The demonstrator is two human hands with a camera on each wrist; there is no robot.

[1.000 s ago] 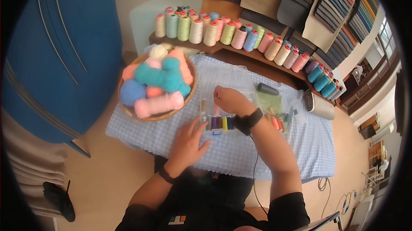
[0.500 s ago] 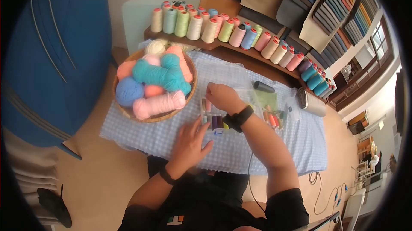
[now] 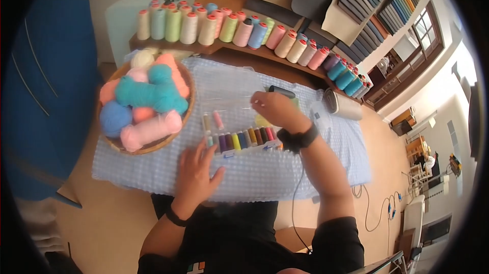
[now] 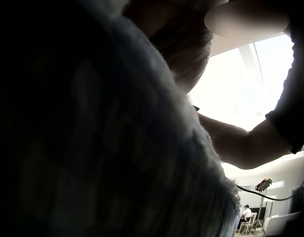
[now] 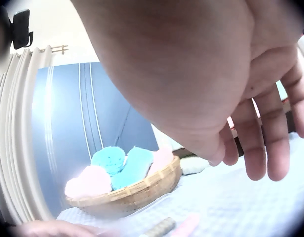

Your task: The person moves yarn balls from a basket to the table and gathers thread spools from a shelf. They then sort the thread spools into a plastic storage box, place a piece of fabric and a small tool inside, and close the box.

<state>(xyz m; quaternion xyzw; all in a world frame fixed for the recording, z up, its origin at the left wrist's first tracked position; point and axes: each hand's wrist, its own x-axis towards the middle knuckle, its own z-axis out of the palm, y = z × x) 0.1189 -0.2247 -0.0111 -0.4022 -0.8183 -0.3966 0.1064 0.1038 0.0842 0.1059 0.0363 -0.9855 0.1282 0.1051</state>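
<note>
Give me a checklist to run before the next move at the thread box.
1. Lid open: ok, folded back from the box.
2. Left hand by the box's left end: ok.
3. Right hand free: ok, nothing visible in its fingers.
4. All spools in the front row: not ok, pink spool and beige spool lie behind.
5. Front row full: cannot tell, wristband crowds its right end.

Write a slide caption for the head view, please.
Left hand near, right hand above a clear plastic box of colourful thread spools; a round woven basket holds multicoloured yarn.
</note>
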